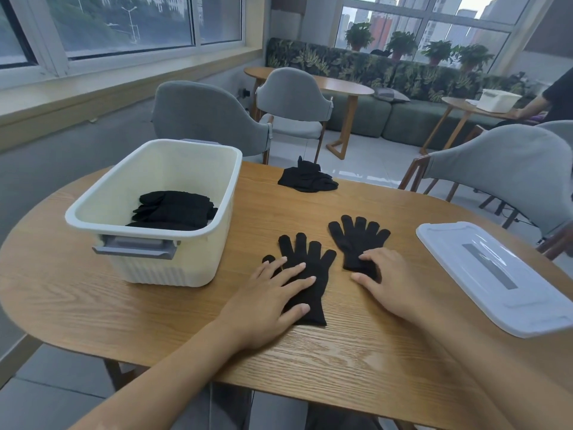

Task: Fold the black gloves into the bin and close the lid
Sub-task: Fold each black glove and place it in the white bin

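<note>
A single head-worn wide-angle view looks forward and down, close over the table (192, 321), toward windowed walls.

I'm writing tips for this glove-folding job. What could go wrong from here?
The left hand and right hand each press a separate flat glove; stacked crookedly, the fold may come out uneven. The heap of gloves lies at the table's far edge and could get knocked off. The lid partly overhangs the right edge and might slip off.

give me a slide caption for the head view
Both hands flatten two black gloves beside an open bin.
</note>
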A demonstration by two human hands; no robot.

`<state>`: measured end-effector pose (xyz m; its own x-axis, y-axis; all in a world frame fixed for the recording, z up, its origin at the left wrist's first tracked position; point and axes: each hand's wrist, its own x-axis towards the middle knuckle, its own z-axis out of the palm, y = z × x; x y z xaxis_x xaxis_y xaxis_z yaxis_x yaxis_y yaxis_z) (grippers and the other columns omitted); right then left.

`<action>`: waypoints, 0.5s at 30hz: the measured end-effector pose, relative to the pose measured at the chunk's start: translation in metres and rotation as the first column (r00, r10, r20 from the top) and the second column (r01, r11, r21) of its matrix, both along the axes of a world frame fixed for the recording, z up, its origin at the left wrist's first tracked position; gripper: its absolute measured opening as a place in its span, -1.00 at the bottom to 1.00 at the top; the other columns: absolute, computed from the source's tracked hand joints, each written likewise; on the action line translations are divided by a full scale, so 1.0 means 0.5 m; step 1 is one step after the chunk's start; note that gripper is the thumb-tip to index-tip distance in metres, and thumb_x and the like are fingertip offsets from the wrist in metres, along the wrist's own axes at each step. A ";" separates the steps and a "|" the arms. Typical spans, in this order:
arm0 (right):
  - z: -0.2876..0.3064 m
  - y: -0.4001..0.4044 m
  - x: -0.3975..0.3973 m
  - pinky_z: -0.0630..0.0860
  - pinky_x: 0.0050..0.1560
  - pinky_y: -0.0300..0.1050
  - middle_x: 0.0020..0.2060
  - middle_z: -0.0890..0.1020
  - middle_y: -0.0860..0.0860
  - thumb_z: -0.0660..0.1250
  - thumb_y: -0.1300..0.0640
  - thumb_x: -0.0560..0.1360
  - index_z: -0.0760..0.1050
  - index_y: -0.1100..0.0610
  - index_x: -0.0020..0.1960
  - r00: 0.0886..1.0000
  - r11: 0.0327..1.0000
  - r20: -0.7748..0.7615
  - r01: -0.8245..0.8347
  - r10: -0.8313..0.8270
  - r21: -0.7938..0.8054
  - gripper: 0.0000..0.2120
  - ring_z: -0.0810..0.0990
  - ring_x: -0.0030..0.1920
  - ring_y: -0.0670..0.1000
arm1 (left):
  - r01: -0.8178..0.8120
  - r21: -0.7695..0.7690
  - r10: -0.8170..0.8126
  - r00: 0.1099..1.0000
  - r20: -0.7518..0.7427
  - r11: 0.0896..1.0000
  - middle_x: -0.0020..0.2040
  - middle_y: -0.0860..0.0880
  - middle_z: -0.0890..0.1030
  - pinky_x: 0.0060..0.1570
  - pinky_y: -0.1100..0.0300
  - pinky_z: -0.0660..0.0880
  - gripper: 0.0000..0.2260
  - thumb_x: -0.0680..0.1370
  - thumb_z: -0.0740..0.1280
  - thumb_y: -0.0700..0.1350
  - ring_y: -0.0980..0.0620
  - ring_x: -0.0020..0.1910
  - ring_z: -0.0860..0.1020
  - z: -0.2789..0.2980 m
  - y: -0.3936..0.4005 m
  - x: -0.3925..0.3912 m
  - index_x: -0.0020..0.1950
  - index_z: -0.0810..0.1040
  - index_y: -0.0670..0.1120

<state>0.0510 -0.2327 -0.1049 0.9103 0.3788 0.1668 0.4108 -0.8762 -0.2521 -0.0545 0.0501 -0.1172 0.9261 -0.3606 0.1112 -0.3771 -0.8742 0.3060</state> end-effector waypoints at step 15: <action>0.043 0.055 -0.004 0.56 -0.14 -0.04 0.00 0.64 -0.02 0.12 0.10 0.68 0.49 0.01 0.28 0.986 0.973 0.120 0.140 -0.119 -0.184 -0.75 0.60 -0.05 0.04 | -0.073 -0.219 0.113 0.977 0.179 0.973 0.15 0.22 0.51 0.12 0.23 0.47 -0.77 0.63 0.26 0.08 0.25 0.16 0.43 0.000 0.019 -0.051 0.24 0.56 0.07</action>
<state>0.0489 -0.2051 -0.0833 0.9346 0.2928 0.2020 0.3058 -0.9514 -0.0355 -0.0799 0.0595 -0.1170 0.9092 -0.2237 0.3512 -0.3659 -0.8317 0.4176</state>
